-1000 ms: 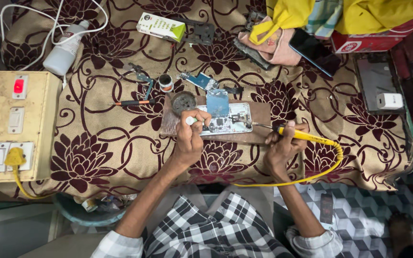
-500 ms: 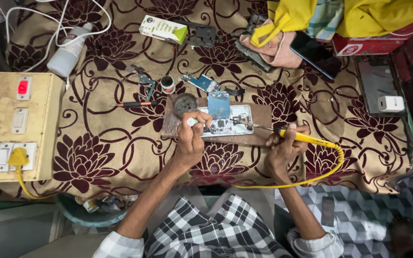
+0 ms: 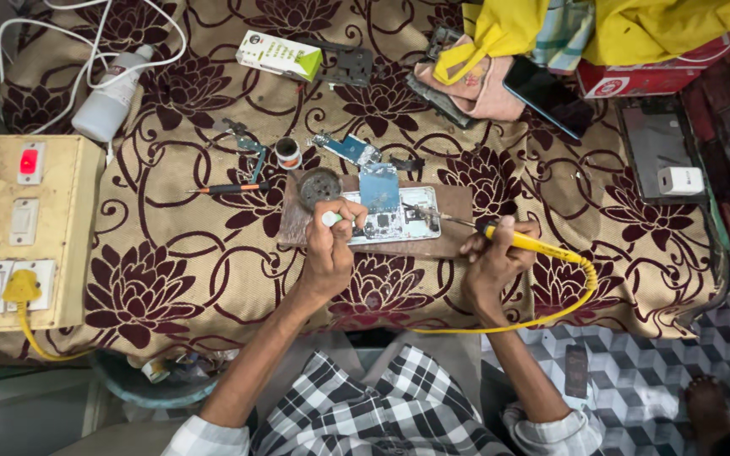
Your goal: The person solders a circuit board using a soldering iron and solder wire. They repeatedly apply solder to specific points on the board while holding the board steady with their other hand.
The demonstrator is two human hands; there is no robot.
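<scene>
Brown cloth (image 3: 213, 279) patterned with dark maroon flowers covers the whole work surface in the head view, the only view there is; on it, near the middle, lies a wooden board (image 3: 454, 221), and on that board an opened phone (image 3: 390, 218) with its insides showing, a blue part standing at its upper edge. The left hand (image 3: 331, 245) is curled shut around a small white-tipped object, too small to make out, and rests at the phone's left end; the right hand (image 3: 492, 257) is closed around the yellow handle of a soldering iron (image 3: 521, 243), whose thin metal tip reaches left over the phone's right end; whether it touches I cannot tell; a yellow cord (image 3: 551, 312) loops down from the handle and back under the wrist. Just above the left hand sits a round dark tin (image 3: 319, 186); further left lies a screwdriver (image 3: 226, 189); a small pot (image 3: 287, 152) stands above it. At the far left is a yellowed switchboard (image 3: 27, 228) with a red switch; a white bottle (image 3: 111, 105) lies above it.
</scene>
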